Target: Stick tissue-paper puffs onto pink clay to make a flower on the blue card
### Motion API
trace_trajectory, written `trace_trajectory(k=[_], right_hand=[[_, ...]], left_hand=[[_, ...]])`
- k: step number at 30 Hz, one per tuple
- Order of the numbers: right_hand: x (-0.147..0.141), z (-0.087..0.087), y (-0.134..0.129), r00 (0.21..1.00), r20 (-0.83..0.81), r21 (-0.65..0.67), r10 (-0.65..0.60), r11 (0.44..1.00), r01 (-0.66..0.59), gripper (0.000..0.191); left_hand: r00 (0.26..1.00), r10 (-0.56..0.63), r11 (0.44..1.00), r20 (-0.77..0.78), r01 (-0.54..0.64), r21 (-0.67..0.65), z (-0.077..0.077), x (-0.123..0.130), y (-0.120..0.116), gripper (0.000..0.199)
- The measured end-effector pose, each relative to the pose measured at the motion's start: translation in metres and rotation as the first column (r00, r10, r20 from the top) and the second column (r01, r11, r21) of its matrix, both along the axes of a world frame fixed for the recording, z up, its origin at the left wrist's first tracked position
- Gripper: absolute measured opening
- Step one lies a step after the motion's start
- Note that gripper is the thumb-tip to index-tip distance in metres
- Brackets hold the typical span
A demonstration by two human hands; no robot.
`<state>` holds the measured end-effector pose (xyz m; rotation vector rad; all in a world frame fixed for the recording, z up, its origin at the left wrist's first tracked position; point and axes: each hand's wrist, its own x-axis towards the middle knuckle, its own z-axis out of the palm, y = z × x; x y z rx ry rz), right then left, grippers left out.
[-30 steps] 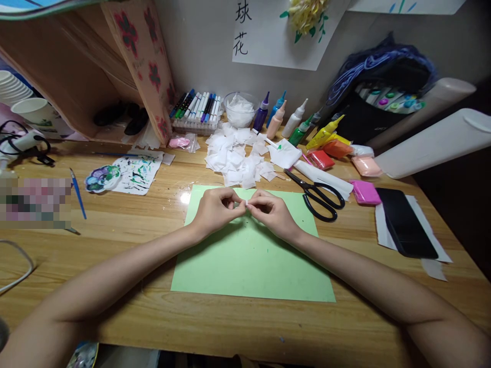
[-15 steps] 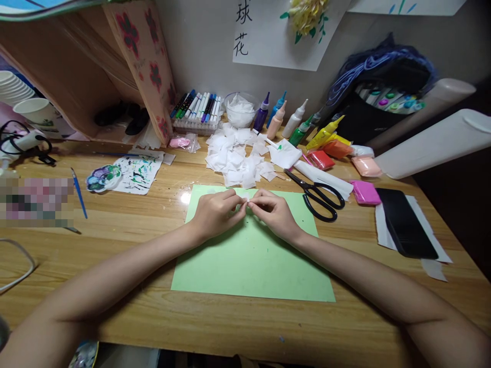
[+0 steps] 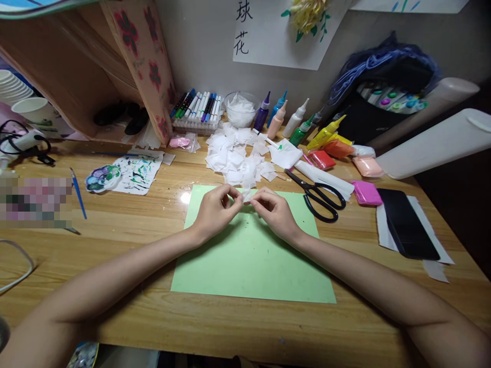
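Note:
A small piece of white tissue paper (image 3: pixel 247 196) is stretched between my two hands, above the far edge of a green sheet of paper (image 3: pixel 253 266). My left hand (image 3: pixel 218 207) pinches its left side between thumb and forefinger. On the other side my right hand (image 3: pixel 271 208) pinches it with thumb and fingertips. Just beyond the hands lies a loose pile of white tissue paper squares (image 3: pixel 233 156). Black-handled scissors (image 3: pixel 318 194) rest to the right of my right hand, partly over the green sheet's corner.
Behind the pile stand a glass bowl (image 3: pixel 241 110) of tissue pieces, a tray of markers (image 3: pixel 197 112) and several paint bottles (image 3: pixel 276 120). To the right are bagged clay packs (image 3: pixel 366 193) and a black phone (image 3: pixel 408 223). A paint-stained paper (image 3: pixel 140 171) and blue brush (image 3: pixel 79 194) lie left.
My fingertips have moved slightly apart, and more of the white tissue piece shows between them. The left fingers have opened into a rounder pinch. The things on the table stay where they were.

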<state>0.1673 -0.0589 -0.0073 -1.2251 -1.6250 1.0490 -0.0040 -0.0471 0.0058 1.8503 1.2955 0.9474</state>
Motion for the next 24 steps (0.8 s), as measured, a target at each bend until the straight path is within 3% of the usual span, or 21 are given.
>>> trace_trajectory(k=[3, 6, 15, 24], right_hand=[[-0.0002, 0.0007, -0.0002, 1.000, 0.023, 0.011, 0.013, 1.000, -0.013, 0.021], [-0.0001, 0.0005, 0.0003, 0.998, 0.058, 0.026, -0.004, 1.000, 0.003, 0.022], [0.0013, -0.0018, 0.0008, 0.999, 0.029, 0.036, -0.027, 0.999, 0.025, 0.020], [-0.0027, 0.0033, -0.0077, 0.956, 0.273, 0.221, 0.109, 0.960, -0.173, 0.019]], left_hand=[[0.995, -0.046, 0.990, -0.085, 0.057, 0.130, 0.0003, 0.0005, -0.0033, 0.011], [0.989, -0.064, 0.980, -0.132, 0.088, 0.179, 0.0008, 0.0009, -0.0048, 0.011], [0.990, -0.042, 0.994, -0.135, 0.056, 0.096, 0.0021, 0.0016, -0.0022, 0.010], [0.899, -0.063, 0.962, -0.434, 0.170, 0.212, 0.0020, -0.0005, -0.0032, 0.020]])
